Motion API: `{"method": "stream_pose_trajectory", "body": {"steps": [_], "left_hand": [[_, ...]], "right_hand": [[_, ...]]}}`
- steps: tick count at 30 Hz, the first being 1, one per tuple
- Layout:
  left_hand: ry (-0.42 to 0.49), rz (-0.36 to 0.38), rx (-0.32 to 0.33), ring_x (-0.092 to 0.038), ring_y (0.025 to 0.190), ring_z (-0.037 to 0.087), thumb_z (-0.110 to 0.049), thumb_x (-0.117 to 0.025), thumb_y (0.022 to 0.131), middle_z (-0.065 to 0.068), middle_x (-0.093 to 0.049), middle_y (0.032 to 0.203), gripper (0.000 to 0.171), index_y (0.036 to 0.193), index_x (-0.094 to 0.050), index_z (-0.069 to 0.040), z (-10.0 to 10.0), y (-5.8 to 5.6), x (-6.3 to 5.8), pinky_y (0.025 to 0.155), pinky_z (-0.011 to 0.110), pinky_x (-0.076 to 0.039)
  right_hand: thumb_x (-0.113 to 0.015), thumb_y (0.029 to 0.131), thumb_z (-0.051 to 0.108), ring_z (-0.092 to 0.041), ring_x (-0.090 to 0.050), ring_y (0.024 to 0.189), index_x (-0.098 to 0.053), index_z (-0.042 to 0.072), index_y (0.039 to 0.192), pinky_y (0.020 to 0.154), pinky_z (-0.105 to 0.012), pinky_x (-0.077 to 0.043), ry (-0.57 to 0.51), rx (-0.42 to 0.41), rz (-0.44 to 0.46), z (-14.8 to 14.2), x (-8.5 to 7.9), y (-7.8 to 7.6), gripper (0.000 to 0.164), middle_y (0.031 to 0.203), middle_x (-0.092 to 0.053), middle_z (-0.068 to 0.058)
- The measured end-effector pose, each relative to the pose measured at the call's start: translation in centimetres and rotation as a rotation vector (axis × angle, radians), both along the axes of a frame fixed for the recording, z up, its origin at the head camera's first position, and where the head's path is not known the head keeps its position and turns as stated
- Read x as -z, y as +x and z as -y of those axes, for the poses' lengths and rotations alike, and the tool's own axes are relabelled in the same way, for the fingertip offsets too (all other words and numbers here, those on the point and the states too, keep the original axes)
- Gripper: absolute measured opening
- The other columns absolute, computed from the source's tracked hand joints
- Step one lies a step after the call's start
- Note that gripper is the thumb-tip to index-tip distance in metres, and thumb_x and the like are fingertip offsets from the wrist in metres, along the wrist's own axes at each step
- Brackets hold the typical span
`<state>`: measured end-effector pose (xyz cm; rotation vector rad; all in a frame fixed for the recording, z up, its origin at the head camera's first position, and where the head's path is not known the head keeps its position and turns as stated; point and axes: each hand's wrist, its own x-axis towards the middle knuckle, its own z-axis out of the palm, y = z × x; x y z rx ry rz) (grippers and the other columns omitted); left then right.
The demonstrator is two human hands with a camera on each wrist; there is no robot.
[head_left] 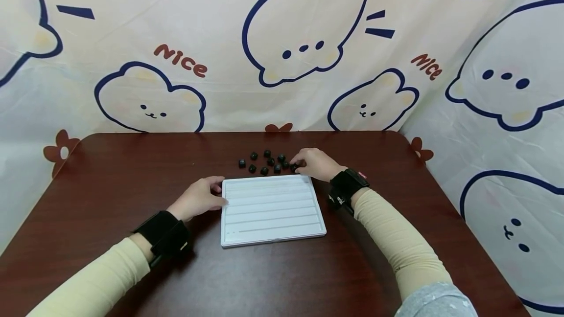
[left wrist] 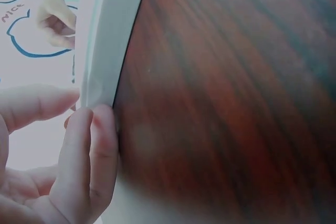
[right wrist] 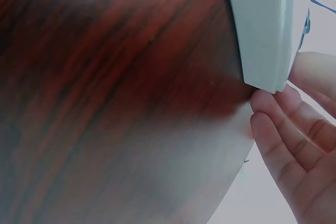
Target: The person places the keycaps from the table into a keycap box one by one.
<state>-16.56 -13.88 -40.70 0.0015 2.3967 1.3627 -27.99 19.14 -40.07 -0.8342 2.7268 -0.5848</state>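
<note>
A white rectangular board (head_left: 270,209) with several shallow parallel ridges lies flat on the table. My left hand (head_left: 200,197) grips its left edge, the thumb (head_left: 219,202) on the rim; in the left wrist view, bent fingers (left wrist: 102,145) touch the board's side. Beyond the far edge lie several small black cubes (head_left: 277,168), loosely clustered. My right hand (head_left: 318,164) is at the far right corner, with thumb and forefinger pinching a black cube (head_left: 293,166). In the right wrist view, its other fingers (right wrist: 270,135) bend beside the board's corner, which hides the cube.
The dark brown wooden table (head_left: 110,185) extends on every side of the board. A pale curtain (head_left: 229,106) printed with cartoon outlines hangs along the far and right edges. Both wrists wear black bands (head_left: 345,187).
</note>
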Motion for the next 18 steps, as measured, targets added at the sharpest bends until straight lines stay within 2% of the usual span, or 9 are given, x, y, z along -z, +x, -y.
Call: {"method": "stream_pose_trajectory", "body": {"steps": [6, 13, 18], "left_hand": [[-0.015, -0.047, 0.010, -0.062, 0.088, 0.022, -0.002, -0.074, 0.092, 0.022, -0.054, 0.120, 0.071, 0.153, -0.039, 0.007, -0.18, 0.14, 0.16, 0.074, 0.029, -0.058], [0.001, -0.059, 0.009, -0.064, 0.086, 0.021, -0.001, -0.073, 0.092, 0.023, -0.054, 0.120, 0.069, 0.152, -0.040, 0.007, -0.20, 0.45, 0.31, 0.074, 0.030, -0.059], [-0.008, -0.066, 0.015, -0.066, 0.081, 0.019, -0.001, -0.073, 0.093, 0.023, -0.054, 0.121, 0.070, 0.153, -0.038, 0.007, -0.23, 0.57, 0.24, 0.072, 0.030, -0.058]], "right_hand": [[-0.073, 0.095, 0.007, -0.025, -0.061, 0.099, -0.074, 0.006, 0.119, 0.083, -0.037, -0.053, 0.021, 0.012, -0.010, 0.08, -0.14, -0.12, 0.024, 0.124, -0.065, -0.013], [-0.073, 0.096, 0.009, -0.029, -0.062, 0.114, -0.074, 0.006, 0.119, 0.089, -0.039, -0.054, 0.030, 0.010, -0.003, 0.10, 0.24, -0.27, 0.024, 0.127, -0.064, -0.014], [-0.073, 0.096, 0.010, -0.029, -0.061, 0.116, -0.074, 0.007, 0.120, 0.091, -0.040, -0.053, 0.043, 0.021, 0.007, 0.24, 0.17, -0.24, 0.024, 0.129, -0.064, -0.014]]}}
